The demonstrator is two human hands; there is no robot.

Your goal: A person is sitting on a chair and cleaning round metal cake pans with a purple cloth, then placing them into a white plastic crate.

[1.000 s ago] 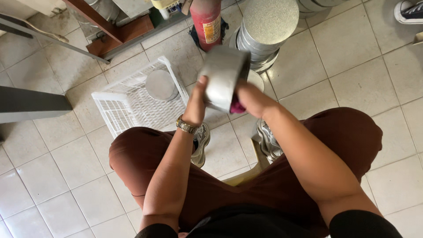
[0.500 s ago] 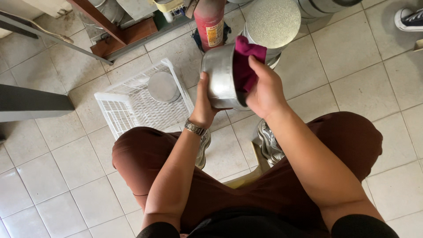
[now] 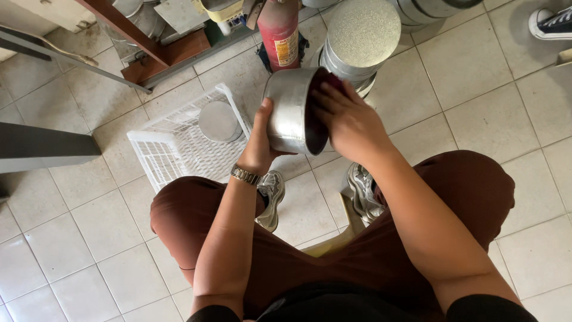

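Floor tiles (image 3: 476,65) to the right of the stacked metal pans (image 3: 360,42) are open, so there's easy passage there. Left is tighter: the white basket (image 3: 179,143) sits near the knees, with a red extinguisher (image 3: 279,33) and what looks like shelving (image 3: 149,42) crowding behind.

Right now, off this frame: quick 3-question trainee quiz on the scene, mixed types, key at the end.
1. True or false: the left hand grips the round metal tin from outside.
2. Where are the right hand's fingers? A) inside the tin, on a dark red cloth B) on the red cylinder C) in the white basket
3. Fill in: a round metal lid lies in the white ___.

Key: 1 true; 2 A; 3 basket.
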